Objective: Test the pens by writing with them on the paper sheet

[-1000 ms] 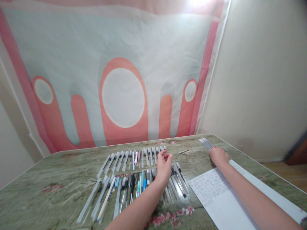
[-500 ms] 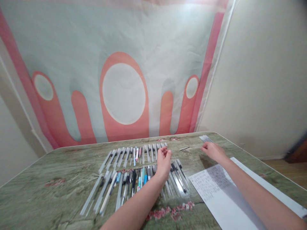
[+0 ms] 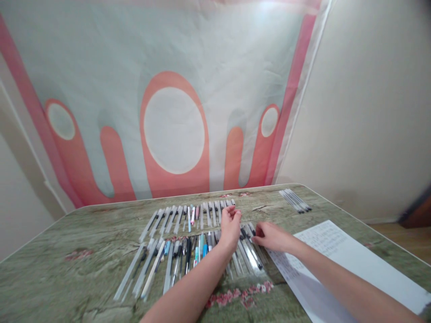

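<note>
A hanging cloth (image 3: 175, 130) printed with coral arches and pale ovals fills the space behind the table (image 3: 84, 251), whose top has a wood-grain pattern. On the right side of the table lies a white sheet of paper (image 3: 346, 251) with writing across its far part, the right forearm passing over it. Left of the paper, a front row of pens (image 3: 187, 256) — clear, black, blue and teal ones — lies side by side, with a back row of pens (image 3: 189, 219) beyond it. The right hand (image 3: 273, 237) is at the right end of the front row, fingers bent down close to the last pens; whether it grips one, I cannot tell. The left hand (image 3: 230, 228) is over the right part of the rows, fingers curled in — what they hold, if anything, I cannot tell. Beyond the paper, well apart from both hands, a small group of slim pens (image 3: 294, 200) lies together.
</note>
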`<state>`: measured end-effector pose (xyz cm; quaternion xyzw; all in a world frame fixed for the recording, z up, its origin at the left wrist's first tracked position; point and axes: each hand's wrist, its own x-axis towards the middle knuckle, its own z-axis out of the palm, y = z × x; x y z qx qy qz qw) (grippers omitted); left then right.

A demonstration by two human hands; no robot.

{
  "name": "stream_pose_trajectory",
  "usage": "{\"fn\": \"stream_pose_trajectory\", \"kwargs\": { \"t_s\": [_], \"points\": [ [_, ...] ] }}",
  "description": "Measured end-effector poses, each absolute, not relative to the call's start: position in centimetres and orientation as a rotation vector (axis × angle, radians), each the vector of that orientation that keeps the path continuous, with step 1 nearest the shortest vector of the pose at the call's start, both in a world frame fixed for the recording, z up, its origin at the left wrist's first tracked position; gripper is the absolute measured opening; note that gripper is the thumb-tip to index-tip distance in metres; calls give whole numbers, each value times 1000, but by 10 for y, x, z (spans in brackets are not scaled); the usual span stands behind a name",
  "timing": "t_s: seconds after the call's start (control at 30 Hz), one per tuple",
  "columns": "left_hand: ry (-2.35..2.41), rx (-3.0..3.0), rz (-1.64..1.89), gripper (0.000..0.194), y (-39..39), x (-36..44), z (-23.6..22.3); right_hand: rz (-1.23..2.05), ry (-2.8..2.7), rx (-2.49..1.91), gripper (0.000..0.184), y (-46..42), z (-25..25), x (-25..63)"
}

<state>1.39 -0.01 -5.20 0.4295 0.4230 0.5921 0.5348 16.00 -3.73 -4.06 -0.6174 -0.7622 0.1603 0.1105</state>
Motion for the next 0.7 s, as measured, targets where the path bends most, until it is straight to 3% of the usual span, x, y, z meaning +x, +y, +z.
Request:
{"fn": "stream_pose_trajectory", "kwargs": {
  "t_s": [0.7],
  "points": [
    [998, 1034, 1377, 26, -4, 16, -51, 108, -2226, -2188, 23, -40, -43, 154]
  ]
}}
